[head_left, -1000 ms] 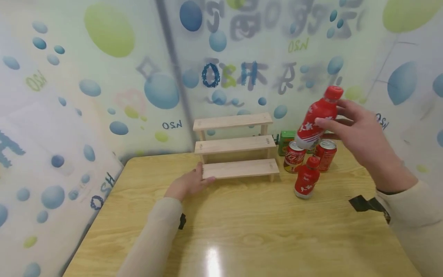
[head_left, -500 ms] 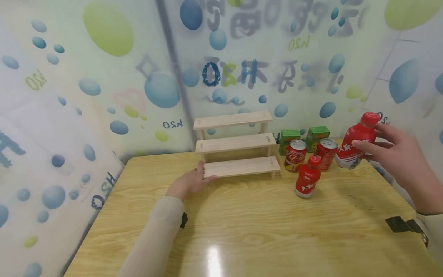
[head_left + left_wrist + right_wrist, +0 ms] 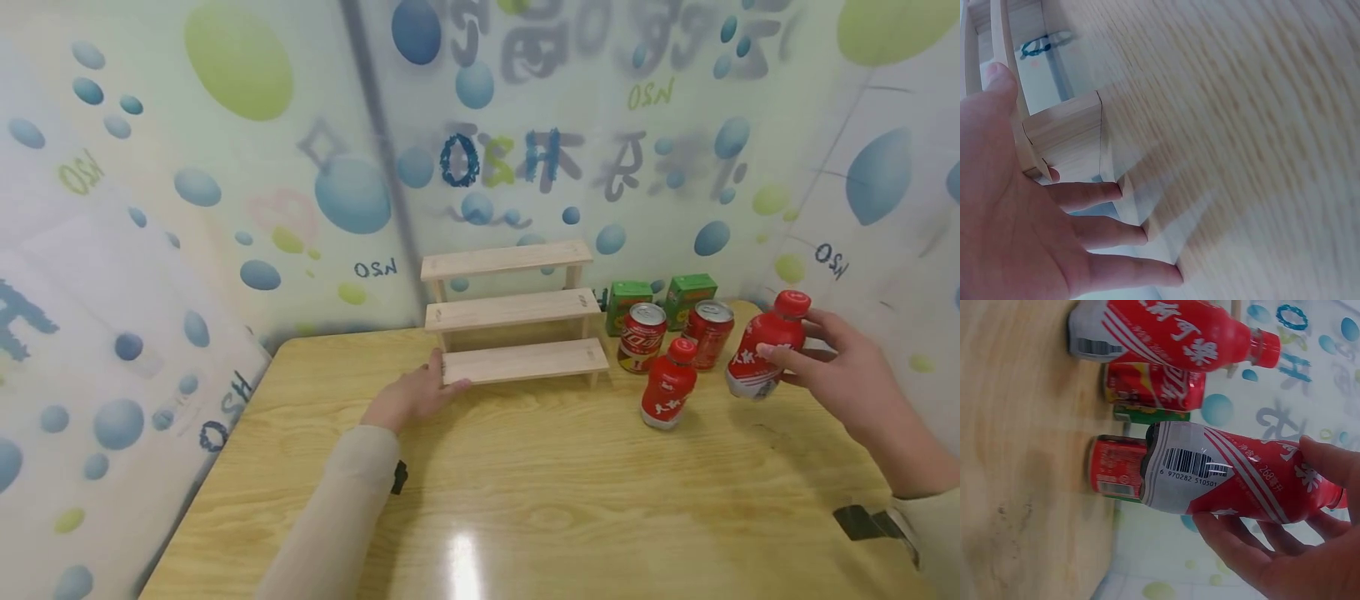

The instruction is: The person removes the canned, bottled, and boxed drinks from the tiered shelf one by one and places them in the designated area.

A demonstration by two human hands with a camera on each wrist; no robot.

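My right hand [image 3: 851, 379] grips a red plastic drink bottle [image 3: 767, 346] with a white base and red cap. Thumb and fingers lie on opposite sides of its upper half. In the right wrist view the bottle's base [image 3: 1169, 465] hangs clear of the wooden tabletop. A second, matching bottle [image 3: 667, 387] stands upright on the table to its left. At the far side is a three-step wooden rack [image 3: 517, 308]. My left hand [image 3: 412, 396] holds the left end of its lowest board, while the other fingers [image 3: 1132, 270] reach straight down to the table.
Behind the standing bottle are two red drink cans [image 3: 642, 340], with two green boxes [image 3: 688, 297] farther back. A patterned curtain-like wall [image 3: 300, 208] rises behind the rack. The wooden table [image 3: 570, 500] stretches toward me.
My right hand has carried the bottle right and down, past the cans to beside the standing bottle, making it more upright. My left hand has stayed on the rack.
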